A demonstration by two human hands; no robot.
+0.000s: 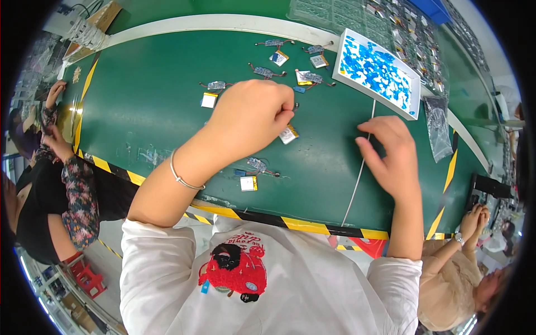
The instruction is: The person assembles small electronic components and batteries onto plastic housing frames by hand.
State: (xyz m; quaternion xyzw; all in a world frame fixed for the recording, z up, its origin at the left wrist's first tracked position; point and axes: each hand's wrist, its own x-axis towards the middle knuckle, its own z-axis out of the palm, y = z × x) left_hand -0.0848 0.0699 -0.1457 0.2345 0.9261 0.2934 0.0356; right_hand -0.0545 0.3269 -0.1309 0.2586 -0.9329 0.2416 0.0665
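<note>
My left hand (251, 114) is closed, thumb and forefinger drawn together over the middle of the green work mat. Whatever its fingertips hold is hidden. Just below its fingers lies a small silver-and-yellow battery pouch (288, 134), its upper part hidden by the hand. My right hand (392, 151) hovers to the right with thumb and fingers apart and nothing visible between them. Nearer me rest a small circuit board (257, 164) with wires and a battery pouch (248, 183). Beyond my left hand sit several similar sets, including a board (216, 85) with a white-and-yellow battery pouch (209, 100).
A white box (414, 107) of small blue pieces stands at the far right, with a clear plastic bag (438, 131) beside it. Transparent trays (335, 22) of parts lie behind. Striped tape (304, 225) edges the green bench (134, 106). Other people work left and right.
</note>
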